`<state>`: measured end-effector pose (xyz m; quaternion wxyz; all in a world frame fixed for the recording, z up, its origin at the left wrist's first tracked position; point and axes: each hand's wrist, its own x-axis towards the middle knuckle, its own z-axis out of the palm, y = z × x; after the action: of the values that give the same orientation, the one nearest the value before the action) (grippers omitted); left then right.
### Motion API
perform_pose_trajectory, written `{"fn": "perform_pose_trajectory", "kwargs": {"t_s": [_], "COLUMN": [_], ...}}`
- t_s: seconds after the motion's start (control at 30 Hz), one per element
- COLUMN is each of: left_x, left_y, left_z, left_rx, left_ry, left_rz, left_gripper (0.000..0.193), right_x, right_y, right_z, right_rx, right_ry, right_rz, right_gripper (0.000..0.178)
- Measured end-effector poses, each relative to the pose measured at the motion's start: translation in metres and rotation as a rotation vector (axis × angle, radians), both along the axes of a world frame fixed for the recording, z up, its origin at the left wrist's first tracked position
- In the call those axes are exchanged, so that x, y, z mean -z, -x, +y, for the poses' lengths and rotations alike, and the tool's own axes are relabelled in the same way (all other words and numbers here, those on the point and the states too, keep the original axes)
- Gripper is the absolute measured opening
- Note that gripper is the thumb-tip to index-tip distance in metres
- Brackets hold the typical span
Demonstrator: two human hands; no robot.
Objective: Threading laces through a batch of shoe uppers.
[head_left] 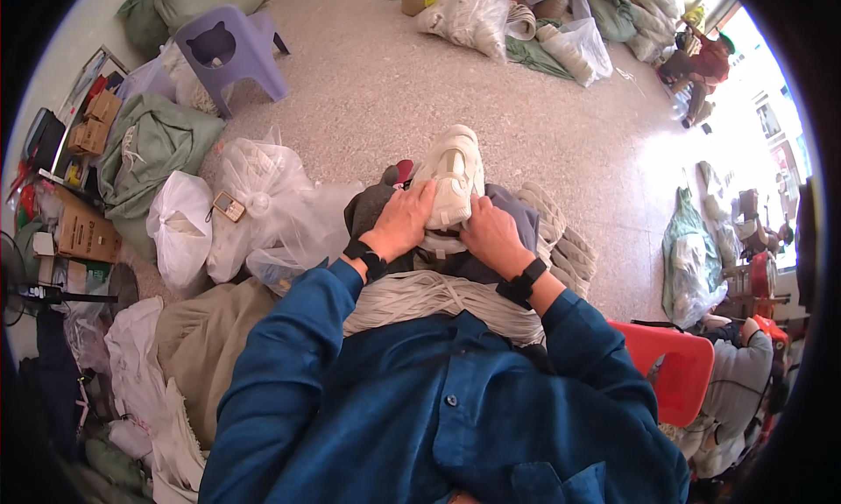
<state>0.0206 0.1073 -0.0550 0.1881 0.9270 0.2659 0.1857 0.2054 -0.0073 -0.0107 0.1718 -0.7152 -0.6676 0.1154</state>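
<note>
A cream sneaker [453,167] rests over my lap, its toe pointing away from me. My left hand [405,218] is closed around the shoe's left side, thumb on its upper. At the right side near the ankle opening, my right hand [496,236] grips the edge with curled fingers; whether a lace is pinched there too is hidden. A thick bundle of cream laces [420,301] lies across my lap below the shoe. More cream looped cords [568,252] hang beside my right knee.
Clear plastic bags [254,197] and a white bag [180,228] with a small phone-like device [229,206] stand at left. A purple stool [229,53] is far left, a red stool [670,364] near right. Stuffed sacks [469,21] and other people sit farther off.
</note>
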Motion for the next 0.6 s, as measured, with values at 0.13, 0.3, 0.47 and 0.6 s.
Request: {"fn": "perform_pose_trajectory", "kwargs": {"t_s": [0.13, 0.3, 0.47, 0.6], "left_x": [-0.043, -0.045, -0.041, -0.044], "left_y": [-0.009, -0.018, -0.015, -0.022], "left_z": [-0.028, -0.022, -0.027, -0.026], "left_rx": [0.010, 0.151, 0.225, 0.273], "left_ry": [-0.315, -0.113, -0.379, -0.287], "left_rz": [-0.132, -0.139, 0.166, 0.162], "left_gripper": [0.069, 0.056, 0.051, 0.054], "right_x": [0.001, 0.000, 0.003, 0.013], "right_y": [-0.006, -0.016, -0.035, -0.012], "right_z": [0.003, -0.005, -0.003, -0.001], "right_rx": [-0.009, 0.007, -0.078, 0.053], "right_ry": [0.080, -0.062, -0.048, -0.074], "right_rz": [-0.160, -0.061, 0.072, 0.017], "right_gripper": [0.041, 0.028, 0.026, 0.030]}}
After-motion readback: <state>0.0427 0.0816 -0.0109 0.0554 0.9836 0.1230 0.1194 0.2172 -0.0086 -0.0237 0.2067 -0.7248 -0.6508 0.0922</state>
